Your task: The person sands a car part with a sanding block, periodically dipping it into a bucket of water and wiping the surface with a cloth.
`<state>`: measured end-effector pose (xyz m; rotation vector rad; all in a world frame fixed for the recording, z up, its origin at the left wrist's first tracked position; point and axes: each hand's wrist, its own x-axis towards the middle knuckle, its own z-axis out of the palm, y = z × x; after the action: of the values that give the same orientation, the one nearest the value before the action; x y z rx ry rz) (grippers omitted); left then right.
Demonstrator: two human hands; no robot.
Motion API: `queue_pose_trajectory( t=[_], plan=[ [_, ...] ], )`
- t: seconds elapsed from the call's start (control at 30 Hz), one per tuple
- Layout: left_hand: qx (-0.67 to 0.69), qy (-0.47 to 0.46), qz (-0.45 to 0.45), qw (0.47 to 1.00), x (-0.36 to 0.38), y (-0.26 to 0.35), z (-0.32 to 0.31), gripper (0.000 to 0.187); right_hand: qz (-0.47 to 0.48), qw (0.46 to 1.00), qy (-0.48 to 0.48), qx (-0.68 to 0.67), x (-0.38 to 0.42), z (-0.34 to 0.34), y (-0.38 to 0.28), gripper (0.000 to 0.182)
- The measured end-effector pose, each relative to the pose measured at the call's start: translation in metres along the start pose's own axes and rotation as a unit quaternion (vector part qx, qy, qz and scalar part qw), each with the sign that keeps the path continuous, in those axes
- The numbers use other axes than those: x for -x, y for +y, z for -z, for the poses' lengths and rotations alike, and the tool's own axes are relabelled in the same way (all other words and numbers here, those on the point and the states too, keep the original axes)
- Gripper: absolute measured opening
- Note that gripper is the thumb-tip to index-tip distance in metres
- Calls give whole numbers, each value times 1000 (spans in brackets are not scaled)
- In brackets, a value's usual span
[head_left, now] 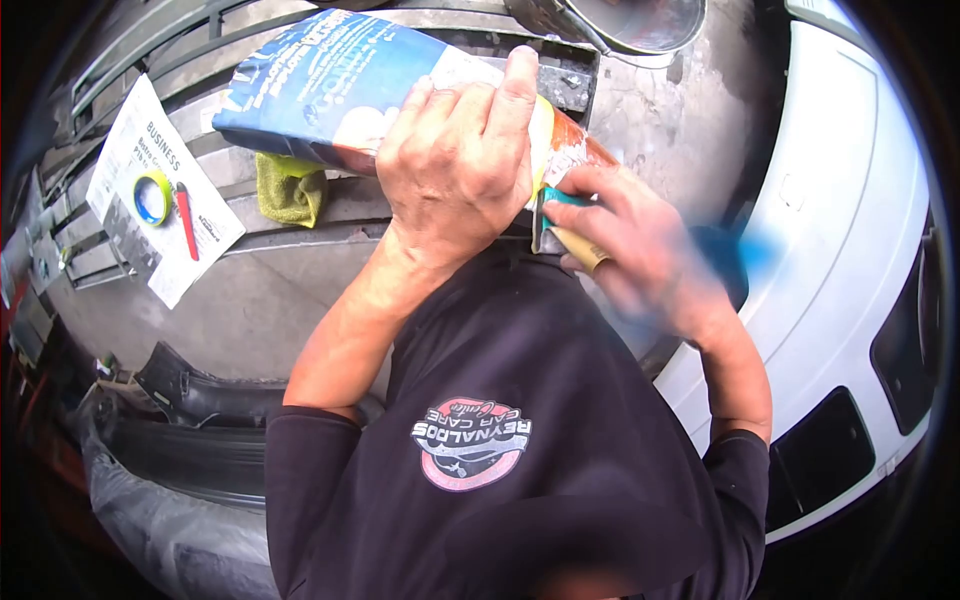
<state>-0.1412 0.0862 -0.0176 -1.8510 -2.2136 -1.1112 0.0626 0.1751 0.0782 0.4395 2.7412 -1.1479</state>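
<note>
My left hand (455, 150) lies closed over a long piece covered in blue printed sheet (310, 85), pressing on it with the index finger pointing up. Beyond the covering, at the right, shows an orange-red end (583, 140) with white scuffed patches and a yellow taped edge (541, 130). My right hand (630, 225), partly blurred, grips a teal sanding block (563, 198) with tan sandpaper (580, 248) against that end. A yellow-green cloth (290, 192) sits under the covered piece, left of my left wrist.
On the slatted bench (345, 230) to the left lies a newspaper page (140, 130) with a tape roll (152, 197) and a red cutter knife (187, 222). A metal basin (640, 25) stands at the top. A white vehicle (825, 190) borders the right; a dark bumper (190, 455) lies lower left.
</note>
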Motion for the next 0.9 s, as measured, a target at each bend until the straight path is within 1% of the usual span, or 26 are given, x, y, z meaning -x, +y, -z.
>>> queue_pose_trajectory(
  t=[0.03, 0.07, 0.13, 0.17, 0.27, 0.3, 0.43, 0.47, 0.53, 0.67, 0.73, 0.8, 0.87, 0.9],
  plan=[
    [0, -5, 4, 1000, 0, 1, 0, 56, -17, 999, 5, 33, -3, 5, 2, 69],
    [2, -11, 8, 1000, -1, 2, 1, 55, -19, 999, 5, 34, -1, 3, 0, 69],
    [-5, -4, 5, 1000, -1, 0, 1, 56, 2, 999, 27, 24, -2, -5, -5, 66],
    [-7, -5, 5, 1000, 1, 0, 2, 56, 16, 998, 42, 32, -7, -5, -18, 66],
    [6, -8, 4, 1000, 0, 1, 1, 57, -19, 999, 24, 22, -3, -2, -9, 66],
    [8, -8, 4, 1000, 0, 4, 3, 57, -24, 999, 43, 9, -4, -5, -2, 68],
    [-3, -33, 22, 999, -3, 6, 13, 58, -1, 999, 42, 17, -4, -10, -21, 69],
    [-4, -38, 25, 999, -4, 6, 12, 58, -2, 999, 42, 17, -5, -8, -16, 69],
    [-1, -31, 21, 999, -5, 6, 10, 57, -28, 998, 34, 38, -5, -4, -7, 67],
    [7, -8, 2, 1000, 1, 1, 3, 58, -30, 998, 47, 25, -7, -9, -8, 66],
    [12, -9, 1, 1000, 1, -1, 1, 57, -23, 999, 23, -13, -6, -5, -10, 66],
    [18, -6, -1, 1000, 1, 1, 2, 57, -27, 999, 27, -5, -7, -3, -5, 66],
    [5, -29, 4, 1000, 0, 2, 6, 57, -48, 997, 52, 31, -9, -5, -2, 65],
    [0, -25, 2, 1000, -2, -2, 4, 57, -29, 998, 51, 16, -7, -8, -8, 63]
  ],
)
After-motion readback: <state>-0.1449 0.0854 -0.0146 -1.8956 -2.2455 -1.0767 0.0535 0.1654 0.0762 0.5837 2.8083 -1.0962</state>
